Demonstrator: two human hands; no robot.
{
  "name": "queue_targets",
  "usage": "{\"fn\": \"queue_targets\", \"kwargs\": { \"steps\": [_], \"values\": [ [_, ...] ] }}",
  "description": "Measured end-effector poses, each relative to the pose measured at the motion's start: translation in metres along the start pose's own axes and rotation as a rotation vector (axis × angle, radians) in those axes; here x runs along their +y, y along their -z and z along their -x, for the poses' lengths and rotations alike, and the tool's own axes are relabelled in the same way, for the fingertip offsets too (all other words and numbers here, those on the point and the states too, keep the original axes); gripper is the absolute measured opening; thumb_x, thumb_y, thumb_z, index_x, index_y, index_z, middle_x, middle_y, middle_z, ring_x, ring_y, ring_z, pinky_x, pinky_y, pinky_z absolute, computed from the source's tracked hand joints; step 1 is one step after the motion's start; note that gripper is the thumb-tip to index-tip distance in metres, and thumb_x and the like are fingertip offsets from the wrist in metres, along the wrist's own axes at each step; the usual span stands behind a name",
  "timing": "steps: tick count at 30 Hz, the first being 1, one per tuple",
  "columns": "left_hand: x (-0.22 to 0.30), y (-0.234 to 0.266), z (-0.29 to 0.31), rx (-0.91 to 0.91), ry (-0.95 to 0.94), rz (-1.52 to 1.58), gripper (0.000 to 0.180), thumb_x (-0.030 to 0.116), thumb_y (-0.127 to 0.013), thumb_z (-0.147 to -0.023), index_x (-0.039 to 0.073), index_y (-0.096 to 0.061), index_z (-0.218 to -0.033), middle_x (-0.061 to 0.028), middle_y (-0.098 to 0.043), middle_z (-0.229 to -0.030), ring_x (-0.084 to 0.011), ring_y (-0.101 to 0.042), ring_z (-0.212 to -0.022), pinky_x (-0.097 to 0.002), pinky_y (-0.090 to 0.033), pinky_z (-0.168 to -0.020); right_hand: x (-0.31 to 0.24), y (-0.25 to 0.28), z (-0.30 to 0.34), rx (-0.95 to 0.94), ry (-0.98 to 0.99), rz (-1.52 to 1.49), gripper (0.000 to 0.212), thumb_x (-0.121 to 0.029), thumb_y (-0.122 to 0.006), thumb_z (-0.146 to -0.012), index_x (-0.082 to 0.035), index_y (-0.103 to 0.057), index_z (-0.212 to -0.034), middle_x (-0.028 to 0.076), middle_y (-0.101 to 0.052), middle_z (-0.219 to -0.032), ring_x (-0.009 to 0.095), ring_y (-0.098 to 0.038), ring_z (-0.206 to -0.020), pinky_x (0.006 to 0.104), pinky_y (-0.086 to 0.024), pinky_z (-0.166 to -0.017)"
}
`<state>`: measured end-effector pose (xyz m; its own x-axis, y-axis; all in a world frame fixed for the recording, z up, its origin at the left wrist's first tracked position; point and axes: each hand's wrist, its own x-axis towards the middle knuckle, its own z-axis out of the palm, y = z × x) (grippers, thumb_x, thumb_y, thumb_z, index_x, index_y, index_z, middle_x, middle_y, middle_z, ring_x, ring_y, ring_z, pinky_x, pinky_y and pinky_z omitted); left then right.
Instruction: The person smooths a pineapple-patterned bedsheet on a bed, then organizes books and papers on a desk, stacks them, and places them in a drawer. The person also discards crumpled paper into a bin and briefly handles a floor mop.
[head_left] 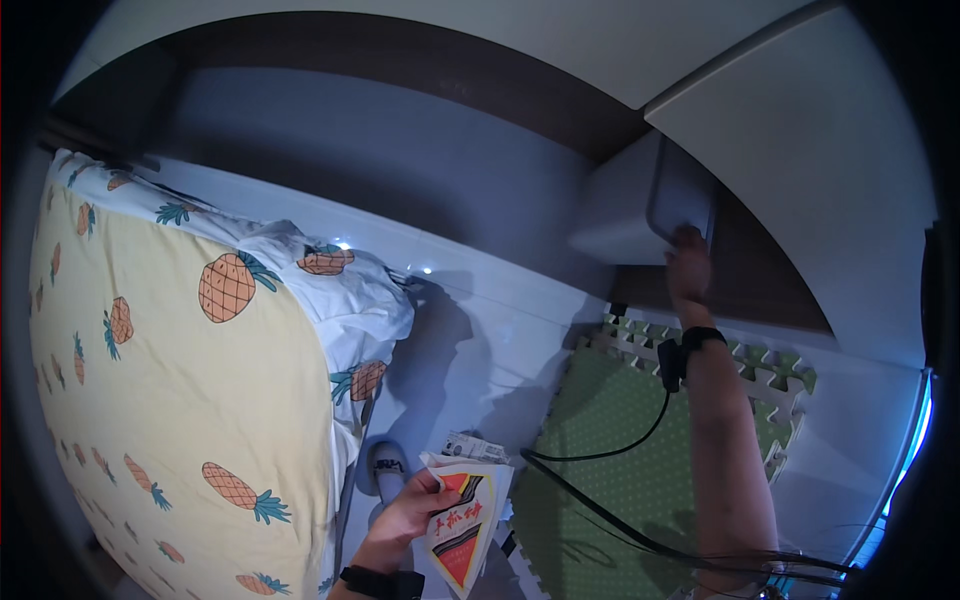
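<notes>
My left hand (406, 507) grips a flat printed paper bag (468, 520), white with a red and yellow triangle design. A whitish slip of paper (475, 446) with dark print sticks up just behind it. My right hand (688, 262) is stretched far forward to a pale, rounded box (625, 200) in the recess below the white cabinet. Its fingers look curled against the lower edge of the box's grey front panel (683, 188); shadow hides the fingertips. Dark bands circle both wrists, and a black cable runs from the right one.
A bed with a yellow pineapple-print cover (190, 370) fills the left side. Green foam mats (610, 430) with toothed edges lie on the pale floor to the right. A black cable (640, 541) crosses them. One slipper (385, 462) shows beside the bed. White cabinets (800, 170) overhang the far side.
</notes>
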<state>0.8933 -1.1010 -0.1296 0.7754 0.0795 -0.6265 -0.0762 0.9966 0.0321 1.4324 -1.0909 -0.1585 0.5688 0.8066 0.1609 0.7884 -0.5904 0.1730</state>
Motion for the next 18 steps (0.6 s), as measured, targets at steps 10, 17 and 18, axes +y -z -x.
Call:
{"fn": "queue_targets", "kwargs": {
  "steps": [10, 17, 18],
  "values": [
    [-0.005, 0.006, -0.001, -0.109, 0.04, 0.077, 0.038, 0.001, -0.062, -0.084, -0.001, -0.052, -0.121, -0.0128, -0.063, -0.11, -0.0218, -0.064, -0.097, -0.0351, -0.053, -0.085, -0.005, 0.009, -0.005, -0.05, -0.003, -0.05, 0.028, -0.01, -0.064, -0.075, -0.006, -0.06, -0.103, 0.012, -0.054, -0.115, 0.033, -0.052, -0.109, 0.042, -0.046, -0.089],
    [-0.001, -0.002, 0.009, -0.161, 0.04, 0.066, 0.038, 0.001, -0.062, -0.084, -0.001, -0.053, -0.121, -0.0124, -0.063, -0.11, -0.0217, -0.063, -0.098, -0.0354, -0.052, -0.085, -0.032, 0.014, 0.041, -0.053, -0.078, 0.029, 0.024, -0.012, -0.062, -0.076, -0.008, -0.061, -0.099, 0.01, -0.055, -0.106, 0.029, -0.056, -0.093, 0.0406, -0.05, -0.079],
    [0.002, -0.003, 0.012, -0.161, 0.042, 0.058, 0.038, 0.001, -0.062, -0.084, -0.001, -0.053, -0.121, -0.0124, -0.063, -0.11, -0.0217, -0.063, -0.098, -0.0354, -0.052, -0.085, -0.034, 0.014, 0.054, -0.038, -0.04, 0.043, 0.022, -0.011, -0.061, -0.076, -0.008, -0.06, -0.097, 0.009, -0.055, -0.105, 0.028, -0.056, -0.09, 0.04, -0.051, -0.076]
  ]
}}
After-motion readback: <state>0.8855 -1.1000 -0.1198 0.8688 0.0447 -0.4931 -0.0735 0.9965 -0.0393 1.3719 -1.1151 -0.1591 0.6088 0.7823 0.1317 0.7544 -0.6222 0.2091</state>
